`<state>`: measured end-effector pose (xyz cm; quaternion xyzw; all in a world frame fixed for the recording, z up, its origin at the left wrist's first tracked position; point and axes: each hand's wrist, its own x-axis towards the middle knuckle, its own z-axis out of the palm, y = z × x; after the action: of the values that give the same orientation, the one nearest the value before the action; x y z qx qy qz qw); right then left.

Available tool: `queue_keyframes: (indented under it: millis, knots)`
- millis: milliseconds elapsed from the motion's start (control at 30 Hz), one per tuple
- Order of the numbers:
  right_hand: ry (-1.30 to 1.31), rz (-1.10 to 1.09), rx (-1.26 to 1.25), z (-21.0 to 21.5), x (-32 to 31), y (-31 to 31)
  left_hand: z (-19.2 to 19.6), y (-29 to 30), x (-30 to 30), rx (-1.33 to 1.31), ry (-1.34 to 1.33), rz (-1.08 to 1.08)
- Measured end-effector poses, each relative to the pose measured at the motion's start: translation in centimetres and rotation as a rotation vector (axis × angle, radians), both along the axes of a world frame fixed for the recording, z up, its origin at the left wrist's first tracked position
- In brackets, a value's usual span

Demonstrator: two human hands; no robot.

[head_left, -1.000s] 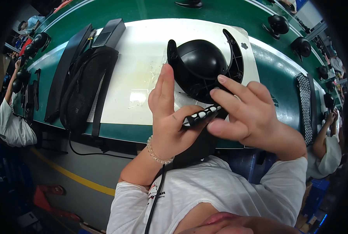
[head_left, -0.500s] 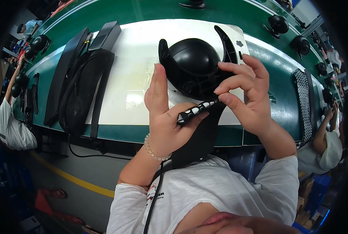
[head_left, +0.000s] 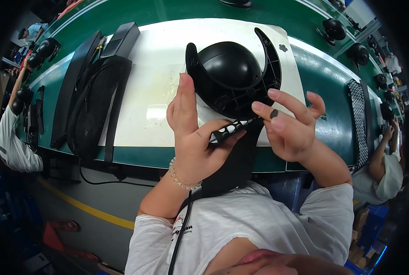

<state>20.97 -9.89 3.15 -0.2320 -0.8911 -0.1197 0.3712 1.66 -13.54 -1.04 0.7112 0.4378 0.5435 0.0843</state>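
Observation:
My left hand (head_left: pixel 193 133) grips a black perforated strap (head_left: pixel 227 131) with the thumb pressed on it and the index finger pointing up. The strap's wide black tail (head_left: pixel 234 167) hangs down toward my chest. My right hand (head_left: pixel 294 126) is just right of the strap's end and pinches a small black piece (head_left: pixel 274 113) between thumb and forefinger, the other fingers spread. Behind both hands a black dome-shaped shell with two curved arms (head_left: pixel 232 75) lies on a white mat (head_left: pixel 154 87).
The mat lies on a green bench (head_left: pixel 332 91). Black mesh pads (head_left: pixel 97 103) and long black bars (head_left: pixel 69 96) lie at the left, a perforated strap (head_left: pixel 358 121) at the right, more black domes (head_left: pixel 335 28) far right. Other people work at left (head_left: pixel 10 142) and right (head_left: pixel 385 169).
My right hand has come off the strap's end and now pinches the small black piece beside it. The left hand keeps its hold on the strap.

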Motion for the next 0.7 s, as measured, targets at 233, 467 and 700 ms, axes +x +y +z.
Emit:
queue_keyframes:
  millis: [233,467,700]
  knots:
    - [0.09,0.053,-0.307,0.7,1.3,-0.3,-0.3,0.1,0.0,0.012,-0.017,0.003]
    - [0.463,0.116,-0.749,1.3,1.3,3.0,-0.1,-0.3,-0.3,-0.054,-0.011,-0.019]
    - [0.418,0.061,-0.677,0.9,1.2,3.2,-0.4,0.0,-0.1,-0.06,-0.058,-0.051]
